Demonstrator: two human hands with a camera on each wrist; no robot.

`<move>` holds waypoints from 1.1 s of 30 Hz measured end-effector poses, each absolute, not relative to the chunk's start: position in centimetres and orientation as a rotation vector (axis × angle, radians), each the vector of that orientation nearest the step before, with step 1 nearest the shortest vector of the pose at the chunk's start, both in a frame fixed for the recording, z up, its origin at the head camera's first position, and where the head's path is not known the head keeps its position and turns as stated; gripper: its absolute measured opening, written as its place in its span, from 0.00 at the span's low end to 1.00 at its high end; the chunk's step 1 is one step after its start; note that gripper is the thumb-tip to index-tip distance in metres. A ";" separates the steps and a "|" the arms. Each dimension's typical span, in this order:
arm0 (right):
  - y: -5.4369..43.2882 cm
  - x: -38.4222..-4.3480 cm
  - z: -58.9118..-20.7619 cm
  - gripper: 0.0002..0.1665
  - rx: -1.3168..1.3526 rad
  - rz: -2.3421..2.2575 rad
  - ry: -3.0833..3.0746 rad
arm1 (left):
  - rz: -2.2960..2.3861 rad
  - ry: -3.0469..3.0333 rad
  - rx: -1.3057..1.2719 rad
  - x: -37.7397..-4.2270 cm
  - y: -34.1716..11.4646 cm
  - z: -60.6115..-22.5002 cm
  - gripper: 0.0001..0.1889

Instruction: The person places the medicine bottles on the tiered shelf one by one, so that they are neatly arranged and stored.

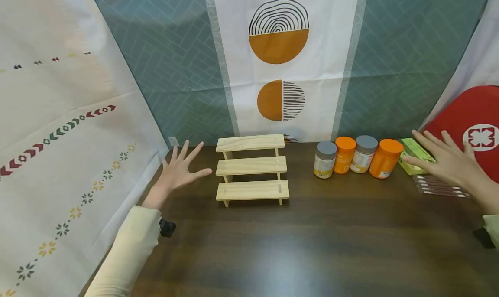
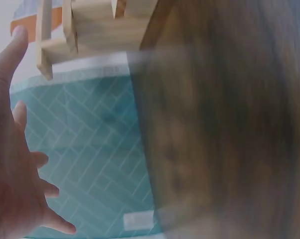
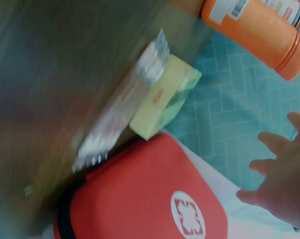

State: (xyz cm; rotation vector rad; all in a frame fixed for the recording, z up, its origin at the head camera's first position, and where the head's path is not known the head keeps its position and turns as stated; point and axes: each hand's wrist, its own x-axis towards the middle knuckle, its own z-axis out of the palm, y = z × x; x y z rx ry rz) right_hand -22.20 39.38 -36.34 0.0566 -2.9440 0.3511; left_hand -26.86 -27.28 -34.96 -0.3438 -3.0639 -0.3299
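My left hand (image 1: pixel 176 171) is spread with straight fingers, to the left of a three-tier wooden stand (image 1: pixel 252 167). It holds nothing, and in the left wrist view its thumb points toward the stand (image 2: pixel 97 30). Over at the right, my right hand (image 1: pixel 452 160) also has its fingers spread and grips nothing. In the head view it overlaps a green box (image 1: pixel 414 154) and is just above a clear packet of cotton swabs (image 1: pixel 438 186). A red case (image 3: pixel 145 194) with a white emblem stands beside these.
Between the stand and the green box is a row of bottles: a grey-lidded one (image 1: pixel 325 160), an orange one (image 1: pixel 345 155), another grey-lidded one (image 1: pixel 363 154) and a wider orange one (image 1: pixel 386 159). Patterned cloths (image 1: pixel 171 41) hang behind the dark wooden table (image 1: pixel 312 236) and at its left side.
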 end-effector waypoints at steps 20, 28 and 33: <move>35.3 -23.2 -38.3 0.45 0.033 0.981 -2.778 | -1.133 -2.916 -0.604 -24.9 -23.6 -39.8 0.45; 35.7 -23.4 -38.4 0.45 0.061 1.056 -2.763 | -1.436 -2.789 -0.678 -25.4 -23.3 -41.1 0.47; 35.7 -23.9 -38.5 0.43 0.099 1.103 -2.716 | -1.666 -2.724 -0.649 -25.6 -23.2 -41.8 0.50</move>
